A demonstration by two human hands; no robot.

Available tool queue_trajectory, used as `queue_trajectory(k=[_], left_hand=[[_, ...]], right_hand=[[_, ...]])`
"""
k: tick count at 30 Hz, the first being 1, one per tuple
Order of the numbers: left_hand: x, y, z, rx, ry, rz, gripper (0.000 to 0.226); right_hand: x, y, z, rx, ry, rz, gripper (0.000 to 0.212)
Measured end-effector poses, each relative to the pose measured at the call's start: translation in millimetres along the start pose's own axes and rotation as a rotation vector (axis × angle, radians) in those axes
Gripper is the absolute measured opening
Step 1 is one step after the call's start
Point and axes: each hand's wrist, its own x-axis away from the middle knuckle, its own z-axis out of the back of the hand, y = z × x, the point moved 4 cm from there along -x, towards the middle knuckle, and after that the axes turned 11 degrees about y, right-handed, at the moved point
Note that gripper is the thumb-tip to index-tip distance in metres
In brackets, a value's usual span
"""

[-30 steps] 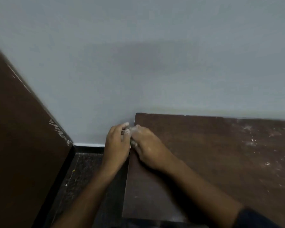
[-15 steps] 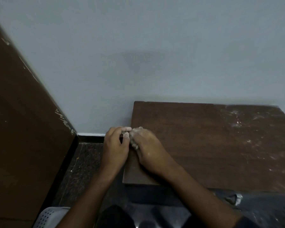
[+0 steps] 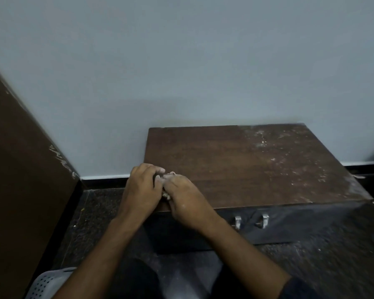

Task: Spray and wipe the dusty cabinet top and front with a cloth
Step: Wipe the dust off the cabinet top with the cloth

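The cabinet (image 3: 246, 167) stands against the wall (image 3: 181, 72). The left half of its top looks clean; pale dust (image 3: 289, 156) covers the right half and the front right edge, so the top seems about half done and the front untouched. No cloth or spray is visible. The left hand (image 3: 141, 188) and right hand (image 3: 183, 199) meet at the front left corner, fingers curled together around whitish debris (image 3: 166, 196). The top is flat brown wood grain; the front is dark with two metal handles (image 3: 251, 221).
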Motion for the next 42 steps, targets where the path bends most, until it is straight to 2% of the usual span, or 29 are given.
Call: queue_trajectory(k=[1, 3, 6, 8, 11, 13, 14, 16, 19, 22, 24, 26, 29, 32, 37, 39, 42], left_hand=[[2, 3, 1, 0.001, -0.002, -0.015, 0.02], [9, 9, 2, 0.001, -0.01, -0.051, 0.021], [22, 13, 1, 0.017, -0.033, -0.054, 0.02], [29, 18, -5, 0.038, -0.031, -0.06, 0.02], [33, 39, -24, 0.076, -0.059, -0.096, 0.02], [33, 59, -36, 0.124, -0.081, -0.131, 0.019], [33, 68, -40, 0.144, -0.088, -0.155, 0.022], [33, 79, -46, 0.157, -0.11, -0.189, 0.024], [34, 84, -52, 0.166, -0.14, -0.193, 0.024], [37, 90, -66, 0.17, -0.174, -0.222, 0.024], [36, 102, -82, 0.186, -0.197, -0.252, 0.021], [35, 117, -99, 0.187, -0.218, -0.305, 0.023], [31, 140, -120, 0.182, -0.261, -0.372, 0.026], [22, 155, -137, 0.154, -0.28, -0.435, 0.029], [-13, 167, -161, 0.081, -0.289, -0.512, 0.03], [-35, 165, -170, 0.056, -0.262, -0.502, 0.032], [-71, 156, -181, 0.043, -0.223, -0.43, 0.031]], right_hand=[[3, 4, 10, -0.018, -0.003, -0.005, 0.041], [9, 36, 36, -0.004, 0.047, -0.129, 0.045], [25, 100, 80, 0.175, 0.192, -0.387, 0.04], [36, 114, 94, 0.284, 0.263, -0.46, 0.036], [40, 74, 82, 0.238, 0.333, -0.378, 0.025], [45, 42, 62, 0.132, 0.244, -0.268, 0.018], [48, 35, 55, 0.1, 0.193, -0.238, 0.021], [56, 50, 57, 0.048, 0.172, -0.24, 0.031], [70, 101, 93, 0.108, 0.253, -0.396, 0.047], [79, 145, 122, 0.227, 0.322, -0.532, 0.045], [81, 140, 122, 0.248, 0.33, -0.497, 0.039], [93, 122, 118, 0.199, 0.331, -0.382, 0.036], [118, 124, 124, 0.163, 0.291, -0.325, 0.045], [113, 174, 144, 0.197, 0.293, -0.425, 0.051], [59, 224, 159, 0.275, 0.32, -0.574, 0.042], [49, 207, 151, 0.243, 0.325, -0.501, 0.038], [53, 181, 131, 0.138, 0.191, -0.325, 0.045]])
